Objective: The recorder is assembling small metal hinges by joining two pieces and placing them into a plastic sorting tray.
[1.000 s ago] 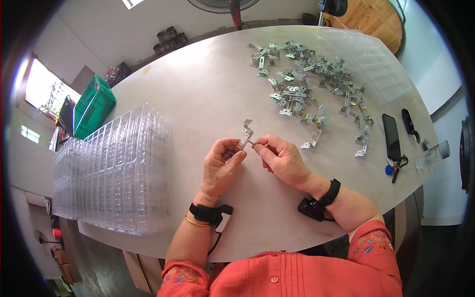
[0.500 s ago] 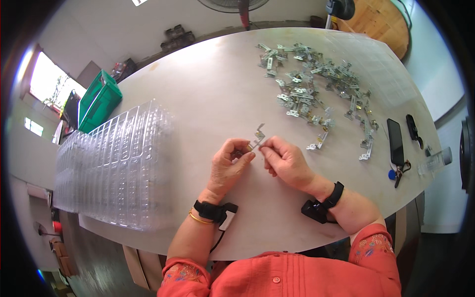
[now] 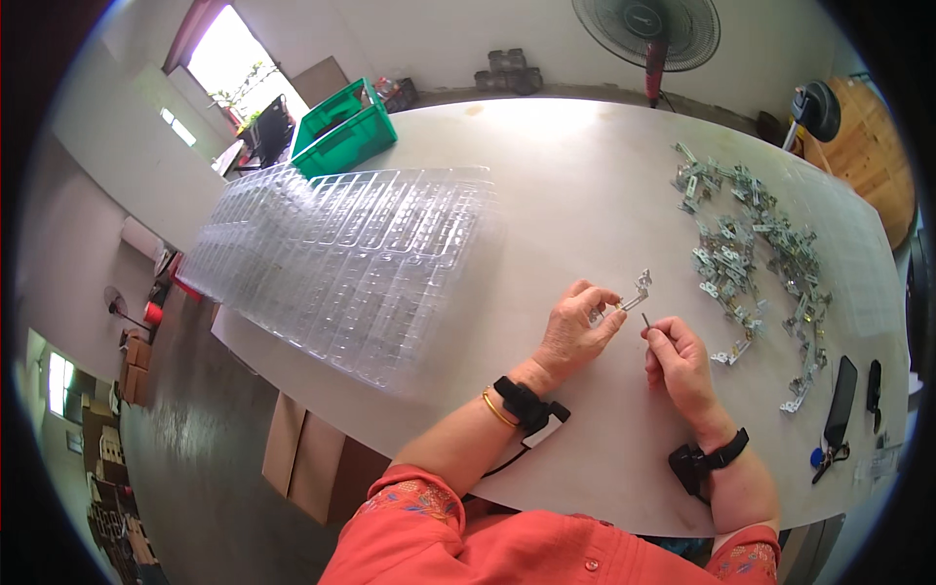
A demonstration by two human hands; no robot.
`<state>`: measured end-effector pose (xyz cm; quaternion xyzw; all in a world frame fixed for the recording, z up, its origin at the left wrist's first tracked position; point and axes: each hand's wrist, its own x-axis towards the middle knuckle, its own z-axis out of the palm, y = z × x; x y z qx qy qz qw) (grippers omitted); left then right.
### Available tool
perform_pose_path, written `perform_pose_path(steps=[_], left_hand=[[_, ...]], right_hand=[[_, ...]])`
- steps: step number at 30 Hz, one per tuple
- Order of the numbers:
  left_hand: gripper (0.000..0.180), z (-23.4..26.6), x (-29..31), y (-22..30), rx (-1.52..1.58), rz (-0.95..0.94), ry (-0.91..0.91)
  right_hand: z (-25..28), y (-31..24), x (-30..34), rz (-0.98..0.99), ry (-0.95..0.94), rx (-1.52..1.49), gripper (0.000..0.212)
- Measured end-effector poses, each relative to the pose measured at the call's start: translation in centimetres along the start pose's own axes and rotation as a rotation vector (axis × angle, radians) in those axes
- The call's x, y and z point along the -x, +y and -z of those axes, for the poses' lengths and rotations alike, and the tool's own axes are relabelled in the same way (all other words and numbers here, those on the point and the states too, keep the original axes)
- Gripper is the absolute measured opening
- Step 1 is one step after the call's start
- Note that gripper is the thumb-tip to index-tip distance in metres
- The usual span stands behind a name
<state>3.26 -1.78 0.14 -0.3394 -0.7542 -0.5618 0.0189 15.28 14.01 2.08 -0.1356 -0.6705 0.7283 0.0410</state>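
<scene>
Pinched in the fingers of my left hand (image 3: 573, 336) is a small metal bracket (image 3: 641, 286), its bent end sticking up past the fingertips. My right hand (image 3: 680, 366) is closed, with a short thin dark pin (image 3: 645, 319) poking out between thumb and forefinger. The pin's tip is just below the bracket and looks apart from it. Part of the bracket is hidden behind my left fingers. To the right of my hands lies a loose spread of similar metal brackets (image 3: 726, 255), some with brass-coloured parts.
Clear plastic compartment trays (image 3: 380, 258) are stacked at the left of the pale table (image 3: 565, 195). Behind them stands a green crate (image 3: 343, 146). A black phone (image 3: 839, 402) and a dark slim object (image 3: 874, 395) lie at the right edge. A fan (image 3: 648, 34) stands beyond the table.
The view has swung left, so everything sits further right in the picture. My right fingers have drawn back from the bracket, and the thin pin now shows. My left hand still holds the bracket.
</scene>
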Motion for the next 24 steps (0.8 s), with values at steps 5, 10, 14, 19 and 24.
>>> perform_pose_path(steps=[5,10,14,19,24], left_hand=[[0.026,0.2,0.2,0.1,-0.122,0.111,-0.080],[0.027,-0.3,0.0,0.5,-0.107,0.117,-0.047],[0.026,0.1,-0.2,0.8,-0.186,0.209,-0.060],[0.018,0.6,-0.6,0.5,-0.351,0.176,-0.002],[0.023,1.0,-0.8,1.0,-0.428,0.177,-0.068]], right_hand=[[0.1,0.2,0.0,0.001,0.027,-0.056,0.012],[0.4,0.1,-0.2,-0.007,0.032,-0.075,0.014],[0.5,0.4,-0.6,-0.006,0.016,-0.132,0.015],[0.7,0.0,-0.6,-0.030,0.015,-0.144,0.017],[0.8,0.1,-0.4,-0.029,-0.012,-0.143,0.018]])
